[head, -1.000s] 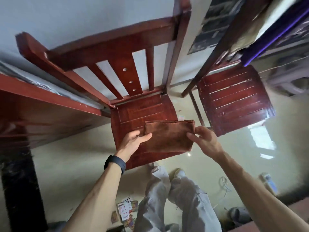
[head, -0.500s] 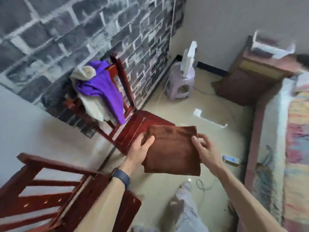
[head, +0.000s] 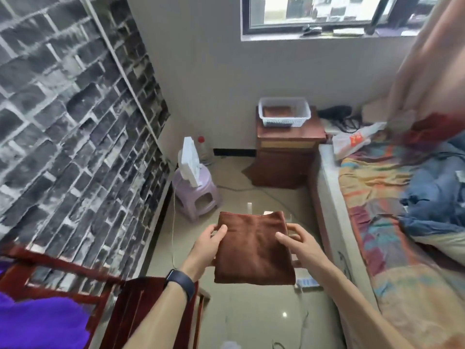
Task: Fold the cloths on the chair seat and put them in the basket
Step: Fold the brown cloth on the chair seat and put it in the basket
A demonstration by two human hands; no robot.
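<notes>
Left hand and right hand grip the folded brown cloth; the white plastic basket has just come into view, so delivery begins

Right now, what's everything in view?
folded cloth: one, brown, held above the floor
basket: one, white, on the nightstand
second cloth: one, brown, inside the basket
nightstand: one, brown wood, beside the bed
stool: one, lilac, by the brick-pattern wall
chair: one, red wood, lower left
garment: one, purple, by the chair
bed: one, multicoloured sheet, right
left hand: grips the folded cloth's left edge
right hand: grips its right edge
</notes>
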